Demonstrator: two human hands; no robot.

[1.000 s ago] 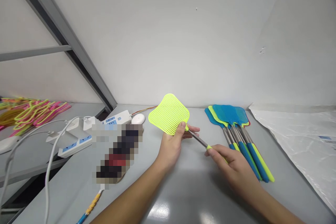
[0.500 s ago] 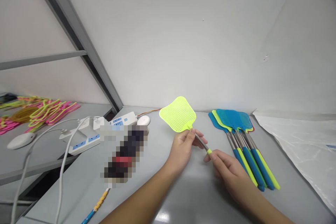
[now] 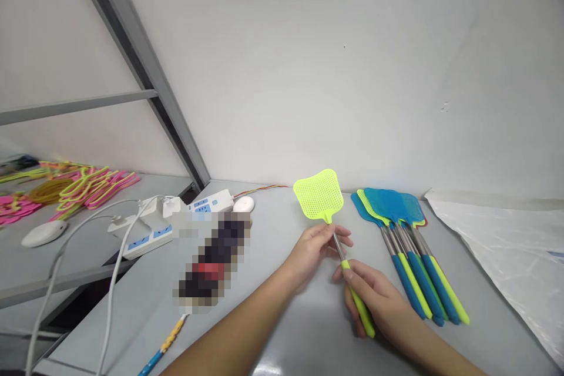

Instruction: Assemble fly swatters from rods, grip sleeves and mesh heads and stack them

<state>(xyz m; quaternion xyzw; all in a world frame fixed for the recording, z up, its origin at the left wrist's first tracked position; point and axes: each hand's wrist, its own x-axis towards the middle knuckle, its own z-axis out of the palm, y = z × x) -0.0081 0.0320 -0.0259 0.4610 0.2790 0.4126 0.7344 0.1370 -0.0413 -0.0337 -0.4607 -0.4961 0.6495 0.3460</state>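
Observation:
A yellow-green fly swatter (image 3: 319, 195) with a perforated head is held over the grey table, its head pointing away from me. My left hand (image 3: 314, 249) pinches the metal shaft just below the head. My right hand (image 3: 368, 291) is wrapped round the yellow-green grip, whose end shows beyond the fingers. To the right lies a stack of fly swatters (image 3: 390, 205), mostly blue with some yellow-green, heads toward the wall and handles toward me.
A white power strip (image 3: 211, 204) with plugs and cables stands at the left, beside a white round disc (image 3: 244, 204). A pixelated object (image 3: 214, 264) lies nearer. Pink and yellow cords (image 3: 88, 191) are far left. White plastic sheeting (image 3: 493, 229) covers the right side.
The held fly swatter has turned more upright in view, its head shifting right. My right hand has drawn slightly left and down, so more of the grip shows.

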